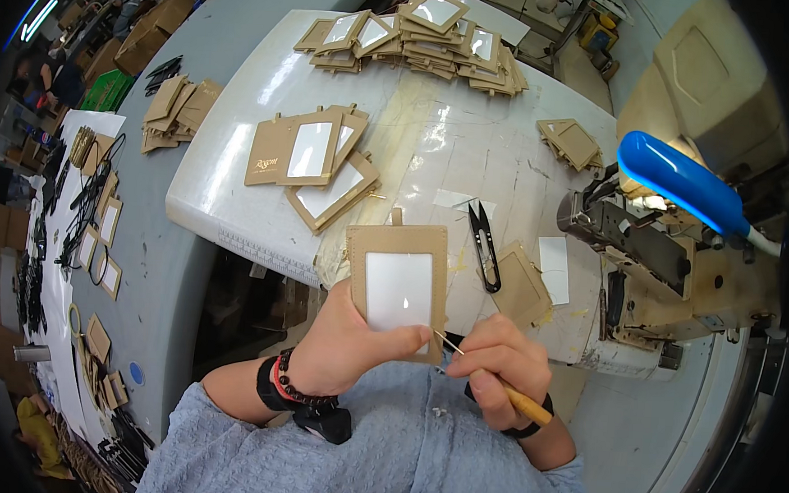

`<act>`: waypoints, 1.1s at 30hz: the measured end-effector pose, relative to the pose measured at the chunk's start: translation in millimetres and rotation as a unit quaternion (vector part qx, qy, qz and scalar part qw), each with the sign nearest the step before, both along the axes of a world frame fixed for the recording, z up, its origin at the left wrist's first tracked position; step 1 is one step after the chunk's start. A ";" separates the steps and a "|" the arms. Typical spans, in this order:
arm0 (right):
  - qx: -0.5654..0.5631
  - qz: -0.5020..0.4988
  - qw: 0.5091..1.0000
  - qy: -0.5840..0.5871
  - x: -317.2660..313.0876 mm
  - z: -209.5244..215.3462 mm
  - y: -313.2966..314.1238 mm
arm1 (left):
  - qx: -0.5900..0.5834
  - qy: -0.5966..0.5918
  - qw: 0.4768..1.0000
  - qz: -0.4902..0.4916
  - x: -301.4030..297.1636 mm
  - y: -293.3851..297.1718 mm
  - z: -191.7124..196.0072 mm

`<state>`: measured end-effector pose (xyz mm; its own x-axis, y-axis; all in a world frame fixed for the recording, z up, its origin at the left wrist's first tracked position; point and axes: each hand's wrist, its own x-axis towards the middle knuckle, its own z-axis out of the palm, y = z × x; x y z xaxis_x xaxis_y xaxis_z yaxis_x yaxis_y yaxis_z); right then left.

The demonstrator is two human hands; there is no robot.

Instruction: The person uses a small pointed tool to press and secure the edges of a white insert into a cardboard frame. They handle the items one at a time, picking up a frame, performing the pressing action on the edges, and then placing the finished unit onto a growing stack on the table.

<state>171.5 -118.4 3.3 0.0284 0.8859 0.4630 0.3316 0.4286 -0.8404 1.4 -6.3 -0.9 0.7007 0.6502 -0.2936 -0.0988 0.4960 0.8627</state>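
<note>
A tan badge holder (401, 240) with a pale window and a small tab on top is gripped in my left hand (335, 338), its thumb lying across the window's lower right part. My right hand (509, 362) is closed round an awl (527, 405) with a wooden handle. The thin metal tip of the awl meets the holder's lower right edge, close to my left thumb. Black thread snips (483, 247) lie on the table just beyond my right hand. Beside them rests another tan piece (523, 286).
Stacks of badge holders (443, 37) stand at the table's far end, with a smaller group (310, 155) at left and a few more (570, 142) at right. A sewing machine (681, 282) with a blue lamp (683, 183) fills the right side. Tan pieces (179, 111) cover part of the grey table.
</note>
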 end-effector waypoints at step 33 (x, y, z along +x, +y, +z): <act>-0.024 -0.021 0.998 0.063 -4.5 -4.1 7.0 | -0.092 -0.071 0.993 0.017 9.1 -0.8 1.2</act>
